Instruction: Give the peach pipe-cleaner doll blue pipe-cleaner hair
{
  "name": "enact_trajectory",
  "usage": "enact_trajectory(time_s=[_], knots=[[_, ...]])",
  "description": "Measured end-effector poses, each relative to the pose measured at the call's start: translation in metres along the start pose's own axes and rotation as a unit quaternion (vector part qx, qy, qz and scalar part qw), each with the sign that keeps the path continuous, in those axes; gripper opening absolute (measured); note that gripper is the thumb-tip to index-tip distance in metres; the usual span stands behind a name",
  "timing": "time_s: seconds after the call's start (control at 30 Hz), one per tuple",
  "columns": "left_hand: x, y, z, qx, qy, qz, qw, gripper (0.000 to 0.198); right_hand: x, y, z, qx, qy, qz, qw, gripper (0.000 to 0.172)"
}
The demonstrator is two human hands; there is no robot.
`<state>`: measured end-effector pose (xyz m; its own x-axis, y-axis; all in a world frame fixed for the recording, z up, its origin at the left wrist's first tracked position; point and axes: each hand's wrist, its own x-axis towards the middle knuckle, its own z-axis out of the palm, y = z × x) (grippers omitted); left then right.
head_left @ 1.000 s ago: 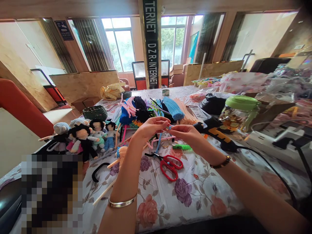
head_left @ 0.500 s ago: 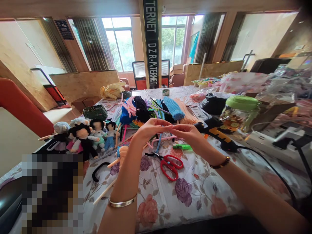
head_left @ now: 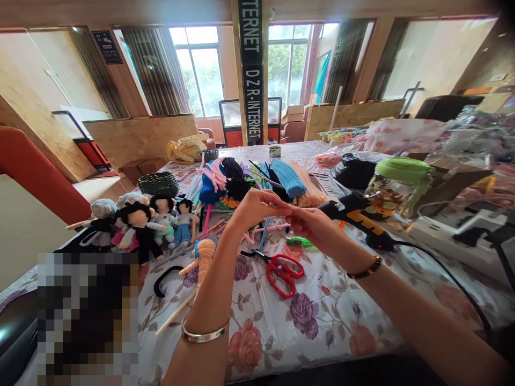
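My left hand point(head_left: 261, 208) and my right hand point(head_left: 311, 222) meet at the fingertips above the table, each in a pinch. Whatever lies between the fingers is too small to make out. Below them, red-handled scissors point(head_left: 285, 275) lie on the cloth, beside a light blue pipe cleaner point(head_left: 264, 236). A bright green tool or pen point(head_left: 300, 242) rests under my right hand. Left of my left forearm is a peach doll body point(head_left: 206, 257) of pipe cleaners with blue at its head, partly hidden by the arm. A black curved pipe cleaner point(head_left: 166, 281) lies farther left.
Finished dolls point(head_left: 137, 222) sit together at the left, before a dark green basket point(head_left: 158, 183). Bundles of pipe cleaners point(head_left: 287, 177) lie behind my hands. At the right are a black glue gun point(head_left: 358, 217) with its cord, a green-lidded jar point(head_left: 402, 170) and a white power strip point(head_left: 446, 236).
Both hands have shifted slightly right, and the right hand's fingers have curled in more. The fingertips stay together. The view has moved a little.
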<state>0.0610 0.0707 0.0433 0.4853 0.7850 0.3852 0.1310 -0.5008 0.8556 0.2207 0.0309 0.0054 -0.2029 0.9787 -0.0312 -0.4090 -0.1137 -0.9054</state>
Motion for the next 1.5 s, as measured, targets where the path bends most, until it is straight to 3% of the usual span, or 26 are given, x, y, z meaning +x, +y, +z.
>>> enact_trajectory(time_s=[0.47,0.83,0.97,1.17,1.3,1.5], knots=[[-0.002,-0.001,-0.004,0.022,-0.031,-0.015,0.999,0.016,-0.001,-0.005,0.002,0.063,-0.023,0.080,0.995,0.018],[-0.001,-0.007,-0.005,0.051,0.007,-0.031,0.998,0.019,0.000,-0.006,0.003,0.068,-0.017,0.076,0.995,0.015],[-0.001,-0.007,-0.004,0.046,-0.008,-0.033,0.998,0.020,0.000,-0.004,0.003,0.066,-0.002,0.071,0.995,0.018],[-0.003,-0.004,-0.004,0.037,-0.030,-0.028,0.998,0.021,0.001,-0.002,0.003,0.043,0.010,0.047,0.998,0.025],[-0.004,-0.002,-0.004,0.012,-0.031,-0.066,0.997,0.027,0.000,0.001,0.004,0.026,0.027,0.006,0.999,0.030],[-0.003,-0.003,-0.003,-0.022,0.050,-0.091,0.994,0.034,-0.008,0.001,0.007,-0.053,0.051,-0.072,0.995,0.030]])
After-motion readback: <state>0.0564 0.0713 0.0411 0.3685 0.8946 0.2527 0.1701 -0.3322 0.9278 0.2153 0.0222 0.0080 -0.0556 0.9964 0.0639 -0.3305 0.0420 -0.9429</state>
